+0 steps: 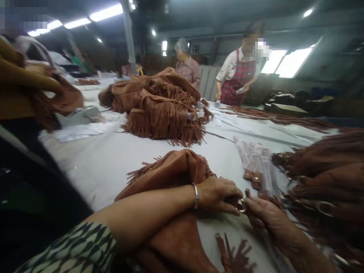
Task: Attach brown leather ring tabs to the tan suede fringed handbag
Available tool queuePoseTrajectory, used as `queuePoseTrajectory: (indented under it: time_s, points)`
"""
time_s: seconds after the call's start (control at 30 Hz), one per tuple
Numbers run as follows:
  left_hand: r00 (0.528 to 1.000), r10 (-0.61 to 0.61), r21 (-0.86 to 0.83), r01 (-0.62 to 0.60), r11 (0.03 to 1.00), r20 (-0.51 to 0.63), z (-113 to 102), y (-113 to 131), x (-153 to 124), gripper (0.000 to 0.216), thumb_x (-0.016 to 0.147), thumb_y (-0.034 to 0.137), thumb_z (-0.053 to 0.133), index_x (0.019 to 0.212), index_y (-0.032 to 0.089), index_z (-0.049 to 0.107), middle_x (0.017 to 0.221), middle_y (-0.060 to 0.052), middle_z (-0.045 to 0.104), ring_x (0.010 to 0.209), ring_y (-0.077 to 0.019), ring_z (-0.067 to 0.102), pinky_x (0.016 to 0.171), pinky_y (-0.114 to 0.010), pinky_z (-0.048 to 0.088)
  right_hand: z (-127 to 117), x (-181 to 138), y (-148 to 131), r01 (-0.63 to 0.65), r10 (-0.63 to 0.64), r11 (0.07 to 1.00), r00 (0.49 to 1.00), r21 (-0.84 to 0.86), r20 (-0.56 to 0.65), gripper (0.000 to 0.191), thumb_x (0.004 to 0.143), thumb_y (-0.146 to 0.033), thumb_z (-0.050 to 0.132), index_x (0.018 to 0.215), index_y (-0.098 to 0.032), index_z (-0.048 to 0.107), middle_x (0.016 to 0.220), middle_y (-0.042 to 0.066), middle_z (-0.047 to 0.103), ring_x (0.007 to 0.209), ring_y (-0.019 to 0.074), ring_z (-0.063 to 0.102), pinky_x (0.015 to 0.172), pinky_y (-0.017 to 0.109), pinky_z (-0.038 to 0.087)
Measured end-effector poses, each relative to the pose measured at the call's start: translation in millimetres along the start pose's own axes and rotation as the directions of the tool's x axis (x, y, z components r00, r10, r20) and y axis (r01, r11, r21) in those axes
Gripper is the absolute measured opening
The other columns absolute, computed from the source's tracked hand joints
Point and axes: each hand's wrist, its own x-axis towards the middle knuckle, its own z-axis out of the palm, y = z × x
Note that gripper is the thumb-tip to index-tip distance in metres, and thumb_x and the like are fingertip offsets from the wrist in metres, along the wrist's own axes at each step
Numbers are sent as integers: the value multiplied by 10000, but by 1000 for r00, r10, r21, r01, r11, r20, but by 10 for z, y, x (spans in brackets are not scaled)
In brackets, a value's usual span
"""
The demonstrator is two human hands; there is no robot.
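A brown suede bag [176,235] with fringe lies in front of me, partly under my left forearm. My left hand [218,193], a silver bangle at its wrist, is closed on a gold-coloured metal ring [241,206] at the bag's right side. Close against the ring, my right hand [264,212] pinches the end of a brown leather strap [247,193]. Clear plastic wrapping [273,246] trails below that hand, apparently around the strap. Exactly how ring and strap meet is hidden by my fingers. A fringed leather piece [239,254] lies below my hands.
Fringed brown bags [165,110] are heaped on the white table [93,163]. Plastic-wrapped straps [256,159] lie beside more bags with rings [332,170] at right. Long brown strips [284,121] lie behind. Co-workers [239,72] stand around the table, one at left handling a bag [68,98].
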Motion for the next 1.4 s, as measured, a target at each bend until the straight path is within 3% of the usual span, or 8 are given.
queuePoseTrajectory:
  time_s: [0.17, 0.33, 0.5, 0.73, 1.1, 1.27, 1.4]
  points:
    - [999, 45, -51, -46, 998, -20, 28, -26, -28, 359, 798, 409, 640, 963, 94, 589, 819, -68, 593, 753, -152, 545, 679, -237, 437, -39, -114, -93, 93, -95, 995, 990, -20, -104, 443, 793, -615, 535, 856, -177, 520, 449, -89, 361, 359, 37, 219, 363, 166, 166]
    - [997, 66, -97, -70, 993, -49, 63, -27, -66, 338, 813, 402, 622, 949, 97, 571, 799, -70, 601, 746, -157, 546, 695, -253, 436, -18, -134, -93, 173, -186, 981, 966, -86, -177, 396, 751, -550, 626, 848, -178, 532, 457, -108, 290, 377, 38, 193, 358, 170, 114]
    - [999, 35, -138, -40, 990, -37, 62, -9, -72, 302, 833, 388, 597, 958, 114, 571, 778, -60, 606, 733, -149, 551, 699, -253, 434, -11, -124, -96, 247, -304, 938, 925, -245, -229, 437, 734, -535, 642, 865, -118, 648, 448, -92, 258, 400, 49, 192, 377, 204, 93]
    - [998, 53, -161, -57, 985, -32, 52, 0, -79, 297, 834, 374, 597, 955, 104, 575, 761, -54, 600, 723, -147, 545, 690, -254, 423, -8, -145, -124, 316, -418, 861, 887, -399, -198, 397, 744, -500, 619, 678, -113, 681, 549, -12, 469, 516, 93, 360, 457, 233, 282]
    - [998, 67, -165, -65, 984, 11, 23, 31, -90, 300, 839, 346, 595, 987, 86, 574, 785, -63, 607, 737, -144, 547, 698, -252, 426, -51, -103, -115, 350, -418, 811, 907, -469, -47, 435, 788, -512, 547, 573, -133, 544, 557, -22, 379, 554, 99, 325, 513, 242, 249]
    - [993, 66, -188, -47, 981, 94, 5, 61, -97, 276, 848, 319, 587, 986, 79, 589, 783, -63, 600, 728, -135, 545, 700, -237, 431, -94, -128, -125, 322, -355, 833, 935, -449, 11, 473, 782, -539, 547, 526, -151, 460, 539, -44, 304, 520, 76, 235, 484, 240, 165]
    - [988, 76, -181, -50, 982, 135, 4, 68, -105, 286, 853, 321, 575, 1013, 84, 592, 822, -76, 606, 751, -138, 554, 717, -235, 437, -113, -135, -153, 272, -272, 863, 960, -427, 61, 459, 759, -541, 583, 556, -134, 526, 497, -60, 295, 471, 61, 207, 453, 240, 113]
